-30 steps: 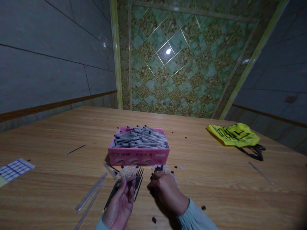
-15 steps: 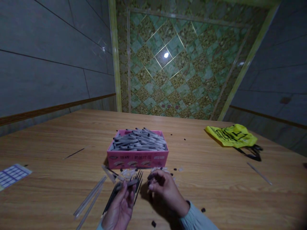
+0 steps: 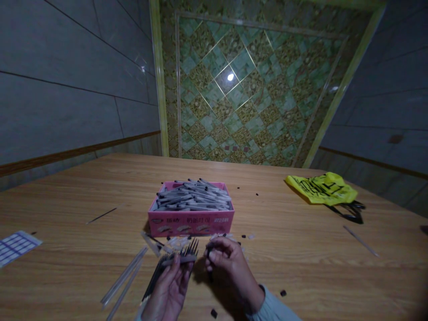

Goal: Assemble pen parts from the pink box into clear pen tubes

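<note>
My left hand (image 3: pixel 169 285) is closed on a grey pen (image 3: pixel 187 258), held nearly level between thumb and fingers. Beneath and beside that hand lies a bunch of thin black pen refills (image 3: pixel 155 275), partly covered by it. Just to the right, my right hand (image 3: pixel 230 266) is curled in a pinch, with something small and dark at the fingertips that is too blurred to name. The two hands are a short gap apart. Behind them stands a pink box (image 3: pixel 191 224) heaped with grey pens (image 3: pixel 194 195) with dark ends.
Clear tubes (image 3: pixel 124 276) lie left of my left hand. Small white pieces (image 3: pixel 179 243) and black bits (image 3: pixel 283 293) are scattered about. A yellow bag (image 3: pixel 321 189) and a single tube (image 3: pixel 360 240) lie at right. At left are a thin refill (image 3: pixel 102 215) and a label sheet (image 3: pixel 18 247).
The pen in my left hand has dropped a little and turned more level. My right fingers have shifted slightly, and a dark bit now shows below them.
</note>
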Action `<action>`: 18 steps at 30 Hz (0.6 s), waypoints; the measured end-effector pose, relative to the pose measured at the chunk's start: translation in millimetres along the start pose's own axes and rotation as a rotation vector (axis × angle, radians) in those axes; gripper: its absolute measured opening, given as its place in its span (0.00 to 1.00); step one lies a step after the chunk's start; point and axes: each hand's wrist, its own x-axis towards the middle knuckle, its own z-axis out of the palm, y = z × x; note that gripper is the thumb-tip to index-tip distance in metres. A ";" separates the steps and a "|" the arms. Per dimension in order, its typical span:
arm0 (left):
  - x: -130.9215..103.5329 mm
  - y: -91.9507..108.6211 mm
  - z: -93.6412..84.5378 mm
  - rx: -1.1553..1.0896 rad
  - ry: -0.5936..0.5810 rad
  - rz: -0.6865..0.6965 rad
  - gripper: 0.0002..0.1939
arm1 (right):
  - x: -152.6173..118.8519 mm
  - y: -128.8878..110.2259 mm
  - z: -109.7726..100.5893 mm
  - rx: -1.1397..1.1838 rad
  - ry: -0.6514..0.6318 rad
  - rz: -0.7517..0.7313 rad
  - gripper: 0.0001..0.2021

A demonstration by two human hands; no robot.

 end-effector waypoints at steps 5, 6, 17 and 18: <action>0.0 -2.7 -1.7 0.091 -0.034 0.067 0.06 | -0.1 -5.1 2.2 -0.210 0.021 -0.135 0.13; 0.4 -2.9 -2.5 0.114 -0.048 0.084 0.05 | -0.8 -6.9 2.6 -0.272 0.023 -0.169 0.12; 2.3 -1.8 -7.6 0.202 -0.073 0.193 0.13 | -7.9 -10.9 13.3 -0.438 0.042 -0.143 0.07; 2.3 -1.8 -7.5 0.207 -0.075 0.193 0.13 | -8.2 -11.2 13.8 -0.453 0.047 -0.144 0.07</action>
